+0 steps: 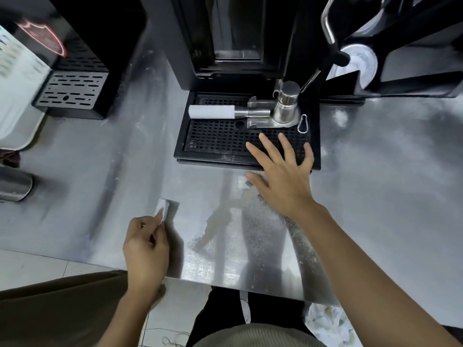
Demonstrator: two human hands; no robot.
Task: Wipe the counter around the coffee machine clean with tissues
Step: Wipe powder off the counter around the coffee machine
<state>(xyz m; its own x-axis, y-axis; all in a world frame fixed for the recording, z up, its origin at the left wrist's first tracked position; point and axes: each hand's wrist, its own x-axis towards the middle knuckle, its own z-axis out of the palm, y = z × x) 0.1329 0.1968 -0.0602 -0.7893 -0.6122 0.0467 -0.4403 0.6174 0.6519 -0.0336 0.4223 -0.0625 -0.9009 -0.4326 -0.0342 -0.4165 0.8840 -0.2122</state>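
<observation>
Head view — tissue (161,207) pinched at left hand (146,249) fingers (158,217).

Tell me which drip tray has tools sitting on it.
The perforated drip tray under the center coffee machine, by the right hand: tamper and carabiner rest on it. The slotted tray at far left is bare.

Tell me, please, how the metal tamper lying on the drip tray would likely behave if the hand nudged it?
The tamper lies on its side, and its white handle looks round, so it might roll across the drip tray. Its steel body suggests it is heavy for its size and stiff. The grid's holes may slow any rolling.
</observation>
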